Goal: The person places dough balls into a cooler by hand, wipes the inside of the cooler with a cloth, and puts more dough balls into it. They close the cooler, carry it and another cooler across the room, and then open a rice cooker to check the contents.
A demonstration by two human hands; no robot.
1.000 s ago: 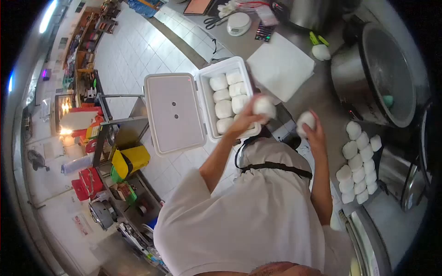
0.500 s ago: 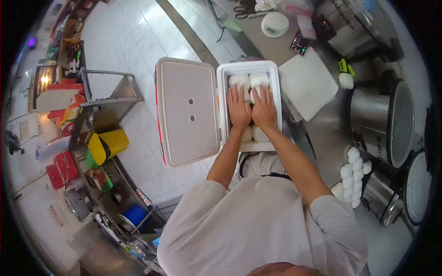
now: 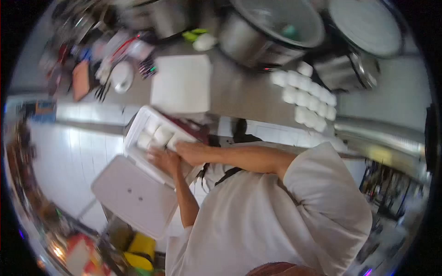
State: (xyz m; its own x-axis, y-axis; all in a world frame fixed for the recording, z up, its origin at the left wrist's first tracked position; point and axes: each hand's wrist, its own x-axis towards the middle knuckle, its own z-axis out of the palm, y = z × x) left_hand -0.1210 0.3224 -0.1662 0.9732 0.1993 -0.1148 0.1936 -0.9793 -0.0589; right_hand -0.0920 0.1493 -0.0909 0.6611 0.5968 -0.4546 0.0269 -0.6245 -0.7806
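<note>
A white-lined cool box point(image 3: 146, 112) stands tilted across my view with its pale lid point(image 3: 133, 195) swung open. White rounded bundles point(image 3: 162, 135) lie inside it in rows; their exact kind is not clear. My left hand point(image 3: 166, 161) rests over the bundles nearest me, its fingers reaching forward and spread. Beside it, my right hand point(image 3: 192, 152) is also at the bundles, its fingers smeared by motion. The two hands hide the near part of the box's contents.
Beyond the box runs a metal counter point(image 3: 239, 94). On it are a white sheet point(image 3: 181, 85), a round white scale point(image 3: 122, 77), large steel pots point(image 3: 248, 46) and rows of white bundles point(image 3: 308, 99). A yellow container point(image 3: 140, 250) stands below the lid.
My view has swung to the right, so the box appears turned and lower left. The pots and counter bundles have come more fully into view. Both hands stay at the box.
</note>
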